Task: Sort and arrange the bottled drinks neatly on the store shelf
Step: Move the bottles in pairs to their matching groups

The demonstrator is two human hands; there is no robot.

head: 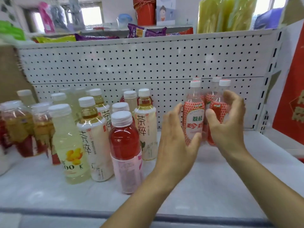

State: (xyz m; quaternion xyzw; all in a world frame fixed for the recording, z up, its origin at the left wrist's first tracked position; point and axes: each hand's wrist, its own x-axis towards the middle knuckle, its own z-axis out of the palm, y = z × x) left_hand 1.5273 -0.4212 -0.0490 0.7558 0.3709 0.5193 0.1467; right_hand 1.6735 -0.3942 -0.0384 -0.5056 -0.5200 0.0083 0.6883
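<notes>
We look at a wide white store shelf (213,186) with a white back wall full of little holes (131,63). Shiny snack bags (144,32) lie on the board above. A crowd of mixed drink bottles (125,140) stands on the left. On the right, near the back wall, four clear plastic bottles with red-and-white labels (194,119) stand upright, packed together. Our left hand (174,145) and right hand (230,125) hold them from both sides, fingers half bent, thumbs in front.
</notes>
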